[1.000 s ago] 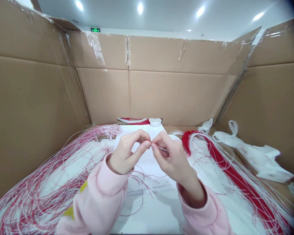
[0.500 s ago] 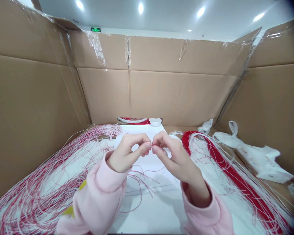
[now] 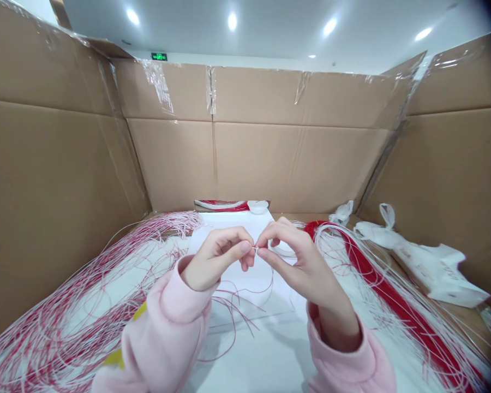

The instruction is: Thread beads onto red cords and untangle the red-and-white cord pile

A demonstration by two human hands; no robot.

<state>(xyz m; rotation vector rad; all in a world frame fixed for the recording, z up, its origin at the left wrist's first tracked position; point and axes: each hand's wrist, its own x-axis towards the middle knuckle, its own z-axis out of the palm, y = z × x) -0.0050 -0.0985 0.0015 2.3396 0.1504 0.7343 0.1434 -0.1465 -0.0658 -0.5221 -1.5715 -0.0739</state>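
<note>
My left hand (image 3: 219, 262) and my right hand (image 3: 297, 262) meet fingertip to fingertip above a white sheet (image 3: 245, 284). Both pinch a thin cord (image 3: 265, 284), red and white, whose loop hangs down under the hands. A tiny white piece shows between the fingertips; I cannot make out what it is. Both wrists wear pink sleeves. A few loose red strands (image 3: 237, 308) lie on the sheet below my left hand.
A big tangle of red-and-white cords (image 3: 77, 311) spreads on the left; a denser red bundle (image 3: 376, 278) runs along the right. White plastic bags (image 3: 429, 267) lie at the right. Tall cardboard walls (image 3: 270, 158) enclose the table on three sides.
Both hands have shifted slightly right and lower in the picture. The right hand's fingers have opened out a little, and the cord loop under the hands now shows more clearly.
</note>
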